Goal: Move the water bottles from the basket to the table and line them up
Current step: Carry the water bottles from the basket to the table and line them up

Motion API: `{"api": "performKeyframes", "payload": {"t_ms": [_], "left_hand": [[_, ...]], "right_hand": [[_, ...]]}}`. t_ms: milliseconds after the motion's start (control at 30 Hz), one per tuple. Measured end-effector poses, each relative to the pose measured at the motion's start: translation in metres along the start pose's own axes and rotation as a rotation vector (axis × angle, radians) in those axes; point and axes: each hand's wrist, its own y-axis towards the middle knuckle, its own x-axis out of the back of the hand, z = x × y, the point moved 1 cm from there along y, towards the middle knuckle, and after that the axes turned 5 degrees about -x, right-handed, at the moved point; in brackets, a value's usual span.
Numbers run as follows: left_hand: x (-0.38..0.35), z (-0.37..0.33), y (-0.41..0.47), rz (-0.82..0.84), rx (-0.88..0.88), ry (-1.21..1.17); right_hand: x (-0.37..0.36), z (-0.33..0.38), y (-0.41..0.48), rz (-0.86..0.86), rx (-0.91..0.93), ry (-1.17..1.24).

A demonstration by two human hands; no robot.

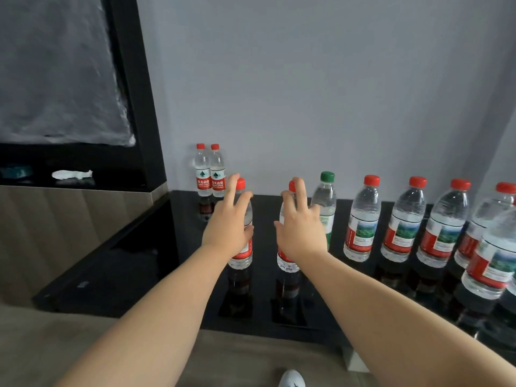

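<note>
Hands spread at two bottles, row looking well along

Left hand [227, 222], fingers splayed apart, rests against an upright clear plastic water bottle with red cap and red label [241, 256]. The right hand [303, 227], equally spread, fronts a second such bottle [284, 261]. Both stand on the glossy black counter [190, 261]. A green-capped bottle [325, 202] and more red-capped bottles [363, 219] continue the line rightward. The basket is out of view, so what remains is unclear.

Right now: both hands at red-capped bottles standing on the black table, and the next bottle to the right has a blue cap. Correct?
One slip: the head view shows a green-capped bottle there, not a blue-capped one. The rest holds: left hand at the left red-capped bottle, right hand at the right red-capped bottle, both standing on the black table.
</note>
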Motion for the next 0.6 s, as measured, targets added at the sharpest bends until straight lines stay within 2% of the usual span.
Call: {"api": "performKeyframes", "payload": {"t_ms": [333,600], "left_hand": [[0.008,0.008,0.000,0.032,0.016,0.038],[0.022,0.007,0.007,0.061,-0.005,0.316]], "right_hand": [[-0.007,0.014,0.004,0.044,0.049,-0.020],[0.010,0.013,0.013,0.057,0.145,-0.169]]}}
